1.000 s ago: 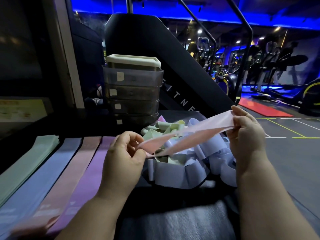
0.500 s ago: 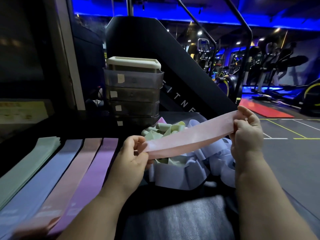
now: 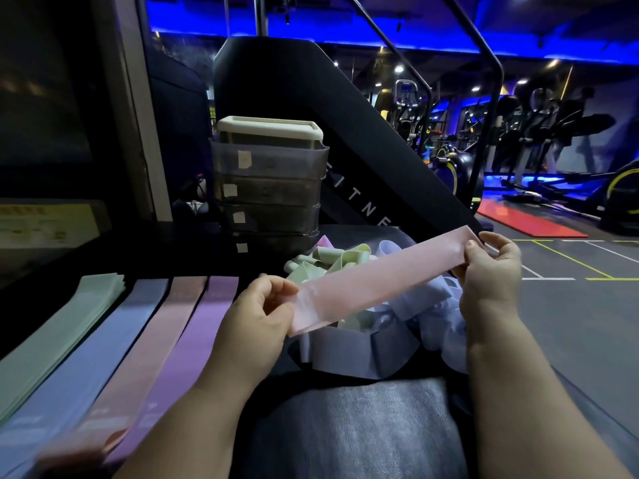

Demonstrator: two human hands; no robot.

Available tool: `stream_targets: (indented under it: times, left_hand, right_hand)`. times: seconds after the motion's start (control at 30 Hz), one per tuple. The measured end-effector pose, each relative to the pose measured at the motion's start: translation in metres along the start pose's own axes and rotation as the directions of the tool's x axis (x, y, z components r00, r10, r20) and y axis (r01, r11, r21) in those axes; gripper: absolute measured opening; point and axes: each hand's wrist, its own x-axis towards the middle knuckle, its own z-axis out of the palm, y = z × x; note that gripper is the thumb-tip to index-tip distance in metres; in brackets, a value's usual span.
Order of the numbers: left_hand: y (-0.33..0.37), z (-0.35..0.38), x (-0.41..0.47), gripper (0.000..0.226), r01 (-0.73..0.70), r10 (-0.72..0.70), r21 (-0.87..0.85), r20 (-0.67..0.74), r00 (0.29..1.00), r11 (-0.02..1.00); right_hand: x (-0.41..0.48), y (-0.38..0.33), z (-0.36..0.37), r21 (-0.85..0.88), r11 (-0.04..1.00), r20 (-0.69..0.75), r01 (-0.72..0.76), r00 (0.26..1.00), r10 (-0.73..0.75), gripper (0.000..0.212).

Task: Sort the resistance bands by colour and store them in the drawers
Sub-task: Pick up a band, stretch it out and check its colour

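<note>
Holding pink resistance band [image 3: 377, 281] flat above the loose band heap [image 3: 366, 350] | left grip [image 3: 256, 316] and right grip [image 3: 491, 267] each pinch one end | we judge it light, soft, stretchy, maybe slick | pinch the flat ends | pink stack [image 3: 162, 333] lies left

dark bench [image 3: 193, 257]: four flat band stacks [image 3: 159, 340], drawer unit [image 3: 269, 191], loose band pile [image 3: 363, 347].
</note>
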Motion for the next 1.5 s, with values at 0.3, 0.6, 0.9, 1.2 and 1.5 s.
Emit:
stream_targets:
  times: [0.3,0.6,0.9,1.2,1.5]
  left_hand:
    - [0.015,-0.017,-0.002,0.03,-0.086,0.08,0.361,0.031,0.996,0.929]
    - [0.031,-0.068,-0.033,0.04,0.085,-0.183,0.359,0.25,0.951,0.929]
    - [0.014,-0.119,-0.061,0.006,0.096,-0.197,0.33,0.288,0.937,0.939]
    - [-0.002,-0.166,-0.069,0.006,0.124,-0.189,0.374,0.143,0.971,0.919]
    - [-0.012,-0.201,-0.072,0.011,0.138,-0.182,0.439,0.058,0.982,0.888]
  right_hand:
    - [-0.003,0.002,0.0,-0.215,0.963,0.061,0.16,0.987,-0.15,0.029]
    - [-0.031,-0.002,0.021,-0.026,0.995,0.282,0.092,0.956,-0.08,0.045]
    - [-0.069,-0.006,0.044,0.007,0.998,0.492,-0.063,0.869,0.052,0.042]
    - [-0.111,0.004,0.104,-0.178,0.983,0.581,0.052,0.811,0.063,0.045]
    - [-0.15,0.037,0.187,-0.317,0.948,0.515,-0.017,0.837,0.187,0.025]
